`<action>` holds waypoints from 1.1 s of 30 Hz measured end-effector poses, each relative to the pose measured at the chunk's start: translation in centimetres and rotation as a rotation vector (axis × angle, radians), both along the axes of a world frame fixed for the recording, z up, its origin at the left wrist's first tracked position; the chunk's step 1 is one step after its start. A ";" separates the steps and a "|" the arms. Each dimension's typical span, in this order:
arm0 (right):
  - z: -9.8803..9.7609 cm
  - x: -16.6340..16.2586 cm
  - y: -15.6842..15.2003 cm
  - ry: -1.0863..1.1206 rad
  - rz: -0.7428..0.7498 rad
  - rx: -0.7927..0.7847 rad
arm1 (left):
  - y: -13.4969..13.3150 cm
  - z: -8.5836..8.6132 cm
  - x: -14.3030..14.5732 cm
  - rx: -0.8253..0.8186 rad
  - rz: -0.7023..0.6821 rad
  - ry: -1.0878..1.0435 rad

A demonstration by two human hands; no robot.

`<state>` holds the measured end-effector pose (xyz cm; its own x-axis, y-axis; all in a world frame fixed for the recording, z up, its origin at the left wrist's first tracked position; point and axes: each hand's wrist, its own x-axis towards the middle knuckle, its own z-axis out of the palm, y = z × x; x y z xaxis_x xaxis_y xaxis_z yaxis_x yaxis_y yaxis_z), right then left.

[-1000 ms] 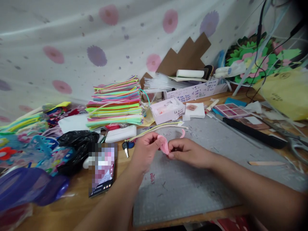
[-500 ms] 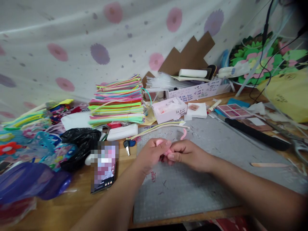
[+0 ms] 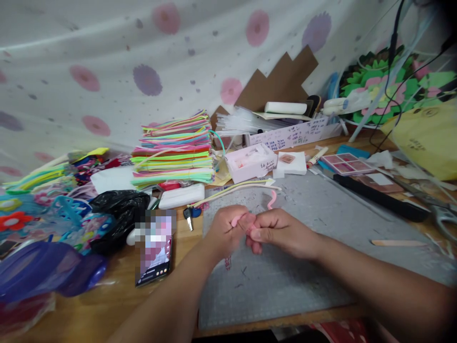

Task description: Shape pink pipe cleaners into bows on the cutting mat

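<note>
Over the grey cutting mat (image 3: 285,286), my two hands meet and grip a pink pipe cleaner (image 3: 272,199). One wavy end of it sticks up behind my right hand (image 3: 280,233), whose thumb and fingers pinch it. My left hand (image 3: 230,231) is closed round another part, and a bit of pink shows between its fingers. Where the fingers meet, most of the pipe cleaner is hidden. Just beyond my hands lie several pale yellow and cream pipe cleaners (image 3: 235,190) across the mat's far edge.
At the back left rises a stack of coloured pipe cleaners (image 3: 173,152). A phone (image 3: 157,252) and a key (image 3: 189,220) lie left of the mat. Scissors (image 3: 442,214), a black-handled tool (image 3: 378,195) and a wooden stick (image 3: 398,243) are on the right. A small white box (image 3: 250,164) stands behind.
My left hand has rolled, its thumb now lower and pointing more toward the right hand. The free pink end has tilted a little, and both hands stay closed on the pipe cleaner.
</note>
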<state>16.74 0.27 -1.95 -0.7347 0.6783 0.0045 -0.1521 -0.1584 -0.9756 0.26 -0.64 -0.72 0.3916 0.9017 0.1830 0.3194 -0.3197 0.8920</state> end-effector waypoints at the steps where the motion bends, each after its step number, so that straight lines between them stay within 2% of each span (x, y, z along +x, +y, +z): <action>1: 0.0 0.0 0.0 -0.005 -0.001 0.020 | 0.0 -0.1 0.0 -0.042 -0.009 -0.047; 5: 0.0 0.0 0.2 -0.037 -0.004 0.065 | 0.3 -0.5 -0.1 -0.119 0.008 -0.188; 10: -0.1 -0.1 0.5 -0.053 -0.014 0.048 | 0.6 -0.7 -0.3 -0.056 0.125 -0.001; 12: -0.2 -0.1 0.5 -0.062 -0.014 0.041 | 0.8 -0.7 -0.4 0.062 0.133 0.108; 17: -0.5 -0.2 0.4 -0.058 -0.038 0.011 | 1.0 -0.8 -0.3 0.537 0.158 0.313; 19: -0.5 -0.2 0.4 -0.058 -0.041 0.018 | 1.0 -0.9 -0.2 0.613 0.170 0.312; 21: -0.3 -0.2 0.4 -0.063 -0.032 0.036 | 0.8 -0.9 -0.2 0.566 0.187 0.278; 26: -0.3 -0.2 0.7 -0.084 -0.051 0.055 | 0.6 -0.7 -0.3 0.308 0.255 0.225; 29: -0.5 -0.1 0.9 -0.097 -0.068 0.049 | 0.8 -0.5 -0.4 0.297 0.323 0.254; 33: -0.6 -0.1 1.0 -0.100 -0.077 0.028 | 1.0 -0.5 -0.3 0.308 0.315 0.265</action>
